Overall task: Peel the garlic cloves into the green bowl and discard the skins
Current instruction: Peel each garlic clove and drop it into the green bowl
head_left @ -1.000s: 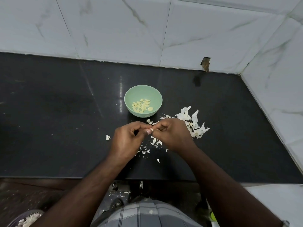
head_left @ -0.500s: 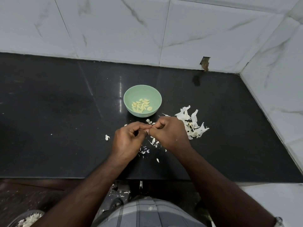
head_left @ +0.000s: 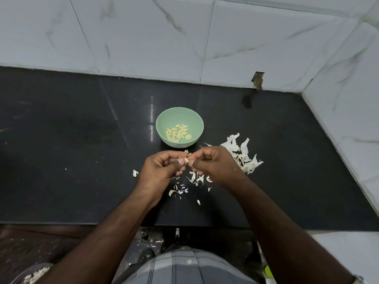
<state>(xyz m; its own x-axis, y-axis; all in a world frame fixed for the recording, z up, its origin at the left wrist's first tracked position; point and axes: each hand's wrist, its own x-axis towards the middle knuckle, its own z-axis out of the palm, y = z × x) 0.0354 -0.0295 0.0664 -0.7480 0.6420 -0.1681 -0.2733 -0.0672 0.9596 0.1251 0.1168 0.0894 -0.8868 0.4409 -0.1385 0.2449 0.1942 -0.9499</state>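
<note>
A small garlic clove (head_left: 186, 160) is pinched between the fingertips of the left hand (head_left: 159, 171) and the right hand (head_left: 215, 165), just near of the green bowl (head_left: 162, 124). Both hands are closed on it, thumb against fingers. The clove is judged to be very light, firm and a little slippery once its skin is removed, so it is best held at its two ends while the dry skin is pulled off at the tip. The skin is thin and is torn easily. Peeled cloves (head_left: 178, 133) are already collected in the bowl. Loose skins (head_left: 243, 153) are piled on the right of the hands, and smaller flakes (head_left: 194, 178) are scattered below them. The black countertop (head_left: 61, 140) looks smooth and glossy. It is closed at the far side and the right side by white marble-like wall tiles (head_left: 143, 37).
</note>
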